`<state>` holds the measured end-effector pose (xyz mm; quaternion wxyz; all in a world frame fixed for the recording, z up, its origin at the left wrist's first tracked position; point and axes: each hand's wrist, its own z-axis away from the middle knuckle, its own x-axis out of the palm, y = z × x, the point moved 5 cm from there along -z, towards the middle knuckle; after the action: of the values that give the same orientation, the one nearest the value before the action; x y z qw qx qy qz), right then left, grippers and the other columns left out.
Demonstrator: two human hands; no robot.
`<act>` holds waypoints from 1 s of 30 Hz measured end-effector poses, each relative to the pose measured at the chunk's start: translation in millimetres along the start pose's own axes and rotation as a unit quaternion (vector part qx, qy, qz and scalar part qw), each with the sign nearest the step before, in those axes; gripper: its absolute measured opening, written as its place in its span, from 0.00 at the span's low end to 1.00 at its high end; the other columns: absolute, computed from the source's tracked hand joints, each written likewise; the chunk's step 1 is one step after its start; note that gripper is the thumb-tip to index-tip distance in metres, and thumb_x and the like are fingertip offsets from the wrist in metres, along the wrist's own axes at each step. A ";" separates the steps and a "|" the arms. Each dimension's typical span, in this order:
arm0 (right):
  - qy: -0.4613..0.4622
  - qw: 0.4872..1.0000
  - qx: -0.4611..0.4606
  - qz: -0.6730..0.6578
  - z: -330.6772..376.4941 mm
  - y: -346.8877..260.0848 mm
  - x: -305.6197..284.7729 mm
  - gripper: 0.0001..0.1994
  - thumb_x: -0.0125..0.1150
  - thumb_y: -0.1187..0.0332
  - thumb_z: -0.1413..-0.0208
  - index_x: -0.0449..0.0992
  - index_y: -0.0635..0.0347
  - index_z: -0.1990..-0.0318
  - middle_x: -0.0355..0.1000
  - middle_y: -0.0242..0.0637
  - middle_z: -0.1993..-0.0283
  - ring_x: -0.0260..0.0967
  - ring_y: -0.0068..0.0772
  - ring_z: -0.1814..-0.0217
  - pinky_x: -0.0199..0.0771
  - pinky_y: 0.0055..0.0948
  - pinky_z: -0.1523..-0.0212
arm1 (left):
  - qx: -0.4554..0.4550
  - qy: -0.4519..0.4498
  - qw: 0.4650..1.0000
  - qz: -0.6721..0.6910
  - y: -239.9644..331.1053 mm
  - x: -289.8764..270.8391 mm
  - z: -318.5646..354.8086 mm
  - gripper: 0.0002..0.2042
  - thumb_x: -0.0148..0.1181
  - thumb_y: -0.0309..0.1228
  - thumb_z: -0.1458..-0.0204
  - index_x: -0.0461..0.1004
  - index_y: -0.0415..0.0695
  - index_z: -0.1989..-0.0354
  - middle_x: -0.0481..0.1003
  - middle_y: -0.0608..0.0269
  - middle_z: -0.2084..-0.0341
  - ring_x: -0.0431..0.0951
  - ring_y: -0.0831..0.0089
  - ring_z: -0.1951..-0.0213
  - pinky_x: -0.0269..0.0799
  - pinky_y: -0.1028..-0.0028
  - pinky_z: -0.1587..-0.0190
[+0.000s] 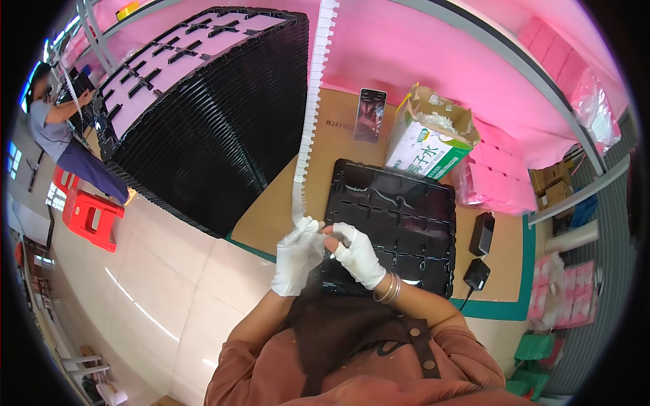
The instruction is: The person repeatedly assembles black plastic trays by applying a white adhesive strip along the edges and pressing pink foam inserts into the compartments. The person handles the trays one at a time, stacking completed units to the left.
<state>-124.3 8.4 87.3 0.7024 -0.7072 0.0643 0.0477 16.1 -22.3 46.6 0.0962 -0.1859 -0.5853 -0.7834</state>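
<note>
A long white strip with notched edges (310,128) runs down from the top of the view to my left hand (296,258). That hand wears a white glove, and its fingers are closed on the strip's lower end. My right hand (357,256), in a white glove with bare fingertips, meets it with thumb and forefinger pinched together. Whatever lies between those fingertips is too small to make out. Just beyond and partly under my right hand is a shiny black plastic tray (399,213) with moulded compartments, lying flat on the brown board (271,220).
A tall stack of black trays (210,122) rises at left. Behind the tray stand a phone (370,115) and an open carton (430,139) holding white scraps. Pink packages (497,179) and two black power adapters (482,233) lie right. A co-worker (57,128) stands far left near red stools (93,218).
</note>
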 end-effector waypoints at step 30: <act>0.127 0.905 0.017 0.407 -154.8 84.3 -98.8 0.14 0.75 0.71 0.62 0.74 0.61 0.70 0.71 0.44 0.59 0.73 0.47 0.59 0.74 0.39 0.57 | -0.066 0.060 0.995 0.034 -36.8 -16.5 -26.3 0.14 0.58 0.32 0.41 0.75 0.35 0.53 0.78 0.62 0.64 0.77 0.77 0.64 0.72 0.79 0.60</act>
<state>-238.7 -144.5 20.9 0.6202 -0.6075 0.4356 0.2380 13.0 -37.5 1.1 0.1454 -0.1647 -0.5192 -0.8260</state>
